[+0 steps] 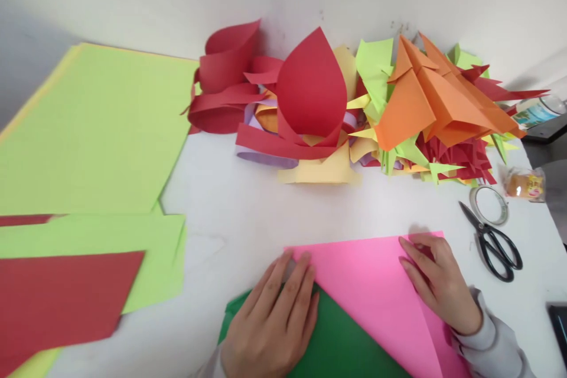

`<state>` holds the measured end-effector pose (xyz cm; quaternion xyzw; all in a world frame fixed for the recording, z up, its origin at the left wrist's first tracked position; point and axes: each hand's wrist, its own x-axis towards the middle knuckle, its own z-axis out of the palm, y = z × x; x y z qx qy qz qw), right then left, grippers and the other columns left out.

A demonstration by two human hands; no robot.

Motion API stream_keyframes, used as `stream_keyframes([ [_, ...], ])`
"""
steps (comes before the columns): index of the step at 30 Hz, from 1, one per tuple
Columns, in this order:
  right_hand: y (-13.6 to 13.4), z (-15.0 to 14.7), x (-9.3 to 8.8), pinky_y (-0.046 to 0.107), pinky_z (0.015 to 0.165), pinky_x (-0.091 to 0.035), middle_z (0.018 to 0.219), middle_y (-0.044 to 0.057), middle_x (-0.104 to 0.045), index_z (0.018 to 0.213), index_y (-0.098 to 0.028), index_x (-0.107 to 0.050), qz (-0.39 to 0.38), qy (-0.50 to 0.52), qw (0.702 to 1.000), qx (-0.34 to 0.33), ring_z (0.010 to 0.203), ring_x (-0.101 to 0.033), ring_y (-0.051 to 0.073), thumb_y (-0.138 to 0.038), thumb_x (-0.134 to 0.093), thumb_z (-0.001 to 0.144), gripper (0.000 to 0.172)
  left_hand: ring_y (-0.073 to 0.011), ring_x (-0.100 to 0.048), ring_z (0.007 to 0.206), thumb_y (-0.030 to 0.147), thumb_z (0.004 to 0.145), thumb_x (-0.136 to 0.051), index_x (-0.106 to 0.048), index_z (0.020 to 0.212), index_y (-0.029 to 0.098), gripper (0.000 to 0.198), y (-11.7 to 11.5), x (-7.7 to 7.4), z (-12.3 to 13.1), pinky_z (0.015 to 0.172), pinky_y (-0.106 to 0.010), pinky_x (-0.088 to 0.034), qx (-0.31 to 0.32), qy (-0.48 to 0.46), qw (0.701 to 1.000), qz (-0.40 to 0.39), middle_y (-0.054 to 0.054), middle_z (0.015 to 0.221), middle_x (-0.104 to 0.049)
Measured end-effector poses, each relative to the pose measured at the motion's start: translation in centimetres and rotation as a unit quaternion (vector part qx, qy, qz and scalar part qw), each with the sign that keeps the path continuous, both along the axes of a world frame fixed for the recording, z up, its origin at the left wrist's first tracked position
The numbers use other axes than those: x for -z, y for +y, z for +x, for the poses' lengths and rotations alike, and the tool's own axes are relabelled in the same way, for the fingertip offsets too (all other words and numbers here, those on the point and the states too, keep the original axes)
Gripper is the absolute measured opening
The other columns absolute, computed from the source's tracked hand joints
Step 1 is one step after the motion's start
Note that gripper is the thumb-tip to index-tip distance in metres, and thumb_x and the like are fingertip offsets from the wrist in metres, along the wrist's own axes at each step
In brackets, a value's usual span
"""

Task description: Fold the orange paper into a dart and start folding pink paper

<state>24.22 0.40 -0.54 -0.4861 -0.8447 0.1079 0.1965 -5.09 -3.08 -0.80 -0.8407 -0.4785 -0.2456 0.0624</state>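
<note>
A pink paper sheet lies folded over on the white table, on top of a dark green sheet. My left hand lies flat with fingers stretched out, its fingertips pressing the pink sheet's left corner. My right hand rests on the pink sheet's upper right corner, fingers extended and pressing down on the fold. Neither hand grips anything.
Light green sheets and a red sheet lie at the left. A heap of folded and curled paper pieces lines the wall. Black scissors, a tape roll and a small wrapped packet sit at the right.
</note>
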Motion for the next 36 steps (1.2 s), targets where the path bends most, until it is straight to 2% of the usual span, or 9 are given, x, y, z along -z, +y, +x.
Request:
stream_keyframes([
  [14,0.0,0.3,0.2,0.043,0.078,-0.051,0.11,0.013,-0.052,0.136,-0.023,-0.048,0.01,-0.007,1.0,0.003,0.096,-0.055,0.025,-0.019,-0.057,0.089,0.048,-0.0363,-0.062,0.109,0.017,0.081,-0.064,-0.067,0.105,0.004,0.027,-0.1,-0.1,0.1,0.087,-0.046,-0.055,-0.028,0.014,1.0,0.002,-0.015,0.113,-0.07],
  [25,0.0,0.2,0.2,0.043,0.077,-0.051,0.11,0.013,-0.053,0.134,-0.022,-0.051,0.007,-0.003,1.0,0.005,0.095,-0.055,0.024,-0.018,-0.058,0.088,0.046,-0.0384,-0.06,0.111,0.018,0.083,-0.063,-0.067,0.106,0.004,0.027,-0.1,0.0,0.1,0.092,-0.05,-0.05,-0.038,0.001,0.999,-0.01,-0.016,0.115,-0.069],
  [36,0.3,-0.7,-0.5,0.04,0.077,-0.054,0.105,0.012,-0.056,0.128,-0.02,-0.056,0.009,-0.003,1.0,0.018,0.096,-0.057,0.023,-0.018,-0.056,0.089,0.039,-0.0398,-0.062,0.105,0.02,0.085,-0.059,-0.063,0.114,0.002,0.034,0.2,0.4,-0.9,0.092,-0.052,-0.047,0.002,0.021,1.0,-0.012,-0.019,0.115,-0.068],
])
